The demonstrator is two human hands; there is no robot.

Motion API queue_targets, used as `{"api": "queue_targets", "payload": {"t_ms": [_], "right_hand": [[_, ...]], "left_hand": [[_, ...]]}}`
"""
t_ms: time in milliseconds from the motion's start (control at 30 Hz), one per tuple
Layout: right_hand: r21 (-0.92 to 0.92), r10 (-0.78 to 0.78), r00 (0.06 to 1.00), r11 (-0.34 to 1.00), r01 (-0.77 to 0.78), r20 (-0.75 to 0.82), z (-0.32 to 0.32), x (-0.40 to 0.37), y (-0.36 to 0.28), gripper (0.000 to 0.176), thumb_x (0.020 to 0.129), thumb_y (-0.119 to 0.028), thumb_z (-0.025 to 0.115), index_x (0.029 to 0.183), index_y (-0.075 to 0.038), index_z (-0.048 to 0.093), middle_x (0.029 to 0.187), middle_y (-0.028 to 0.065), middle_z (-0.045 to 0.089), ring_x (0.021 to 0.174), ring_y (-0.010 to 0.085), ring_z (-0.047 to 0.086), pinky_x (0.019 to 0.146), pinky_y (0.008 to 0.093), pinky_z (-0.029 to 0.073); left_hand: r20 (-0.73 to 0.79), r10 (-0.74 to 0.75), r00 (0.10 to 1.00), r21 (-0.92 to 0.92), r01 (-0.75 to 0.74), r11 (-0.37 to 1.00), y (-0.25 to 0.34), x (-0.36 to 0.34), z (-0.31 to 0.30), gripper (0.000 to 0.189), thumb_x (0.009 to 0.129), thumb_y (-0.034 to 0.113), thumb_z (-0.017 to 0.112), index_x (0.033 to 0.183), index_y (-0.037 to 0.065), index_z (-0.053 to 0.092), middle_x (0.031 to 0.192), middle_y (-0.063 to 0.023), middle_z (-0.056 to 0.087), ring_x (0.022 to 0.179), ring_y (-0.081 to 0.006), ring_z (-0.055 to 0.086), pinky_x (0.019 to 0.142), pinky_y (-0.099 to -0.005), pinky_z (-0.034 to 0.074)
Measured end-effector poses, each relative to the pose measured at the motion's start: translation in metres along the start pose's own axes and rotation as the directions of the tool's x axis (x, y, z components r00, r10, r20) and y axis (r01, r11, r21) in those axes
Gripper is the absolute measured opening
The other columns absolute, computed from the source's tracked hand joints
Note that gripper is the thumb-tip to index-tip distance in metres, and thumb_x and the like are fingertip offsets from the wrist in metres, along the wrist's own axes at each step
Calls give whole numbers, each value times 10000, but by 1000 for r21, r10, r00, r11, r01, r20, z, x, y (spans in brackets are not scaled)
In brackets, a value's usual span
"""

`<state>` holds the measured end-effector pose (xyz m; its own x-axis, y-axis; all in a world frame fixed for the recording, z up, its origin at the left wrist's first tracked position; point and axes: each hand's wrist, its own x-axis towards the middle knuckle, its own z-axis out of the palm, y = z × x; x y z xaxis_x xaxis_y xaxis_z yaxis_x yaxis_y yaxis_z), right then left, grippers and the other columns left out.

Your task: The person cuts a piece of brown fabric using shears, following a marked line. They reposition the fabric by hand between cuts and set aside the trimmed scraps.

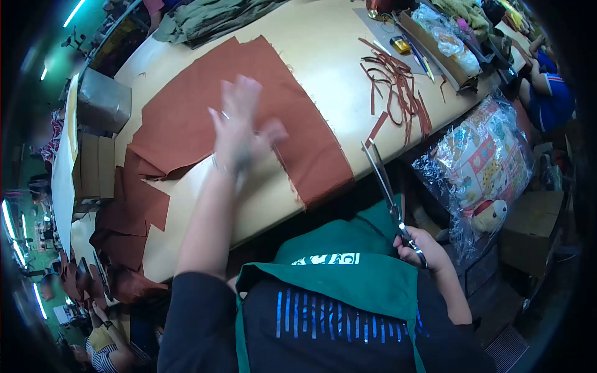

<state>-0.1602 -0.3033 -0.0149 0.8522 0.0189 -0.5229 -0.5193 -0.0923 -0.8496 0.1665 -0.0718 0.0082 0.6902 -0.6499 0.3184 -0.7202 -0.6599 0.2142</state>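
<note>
A large piece of rust-brown fabric [205,93] lies spread over the pale table, its long right edge frayed. Over its middle is my left hand [239,127], fingers spread and slightly blurred by motion, holding nothing. Off the table's front edge, my right hand [415,246] grips a pair of large metal scissors [388,193] by the handles, blades pointing up toward the table. A short brown fabric strip [376,129] lies by the blade tips. Beyond it is a tangled pile of thin brown fabric strips [401,93].
More brown fabric [130,205] hangs at the left. Dark green fabric [211,18] lies at the back. A cardboard box [435,50], a yellow object [400,44] and pens stand at back right. A plastic-wrapped printed bundle [482,155] sits beside the table. Other people work left and right.
</note>
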Motion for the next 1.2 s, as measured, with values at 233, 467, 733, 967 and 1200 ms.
{"api": "queue_targets", "payload": {"t_ms": [233,467,733,967,1200], "right_hand": [[66,-28,999,997,31,-42,9,43,-17,330,788,-353,608,777,-39,509,618,-8,495,549,66,480,518,217,408],[24,-2,998,1000,4,-70,-1,40,-23,437,755,-479,612,749,-56,502,598,-17,471,533,54,473,493,213,403],[-13,39,998,999,-39,56,-9,-6,-5,414,734,-436,657,741,-46,518,600,-5,508,545,67,465,504,224,402],[166,93,985,979,-117,146,-2,-7,-8,471,710,-510,644,738,-59,507,591,-21,486,528,61,468,478,219,407],[166,86,991,981,-103,106,6,9,-13,546,689,-598,603,727,-65,491,600,-24,474,529,61,489,487,214,415]], "left_hand": [[417,198,887,-72,-184,980,68,-59,12,1008,553,677,584,1346,146,258,1417,-106,172,1311,-327,110,974,-597,163],[368,277,888,-40,-282,958,81,-46,10,1105,507,746,552,1343,91,244,1410,-115,188,1316,-318,99,970,-626,86],[246,183,952,-146,-150,978,104,-82,31,587,726,100,553,1279,52,363,1350,-141,304,1257,-302,286,957,-506,304],[246,207,947,-265,-139,954,117,-86,21,500,803,145,520,1283,210,398,1347,-137,310,1230,-413,275,936,-575,268],[261,224,939,-253,-157,955,128,-93,21,501,803,187,537,1282,233,397,1360,-123,294,1251,-402,242,926,-597,258]]}}
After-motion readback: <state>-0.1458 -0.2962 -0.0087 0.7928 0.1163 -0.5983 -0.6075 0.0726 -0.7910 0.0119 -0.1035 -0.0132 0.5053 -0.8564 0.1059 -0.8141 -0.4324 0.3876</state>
